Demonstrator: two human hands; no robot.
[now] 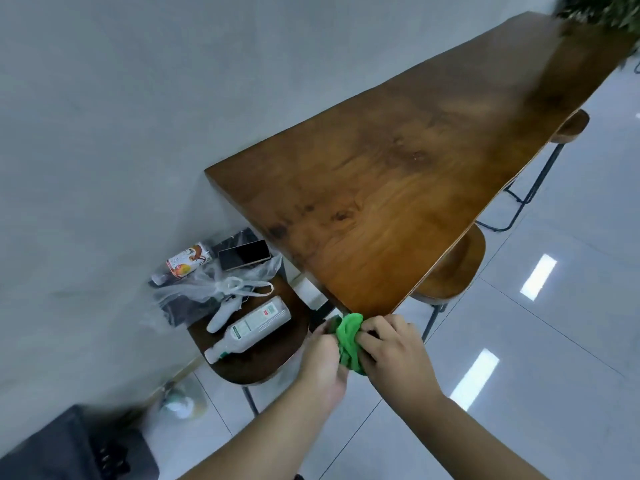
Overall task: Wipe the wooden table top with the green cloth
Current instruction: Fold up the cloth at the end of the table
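The long wooden table top (398, 188) runs from the near corner away to the upper right, along a grey wall. Just below its near corner I hold the crumpled green cloth (349, 341) between both hands, off the table. My left hand (322, 362) grips the cloth from the left. My right hand (391, 348) closes on it from the right, with fingers curled over the bunched fabric. Part of the cloth is hidden inside my palms.
A dark stool (252, 355) left of the table carries a white bottle (249, 327), a phone (244, 254), a can (188, 261) and a clear plastic bag (214, 285). Two wooden stools (453, 271) sit tucked under the table's right edge. A leafy plant (602, 12) stands at the far end.
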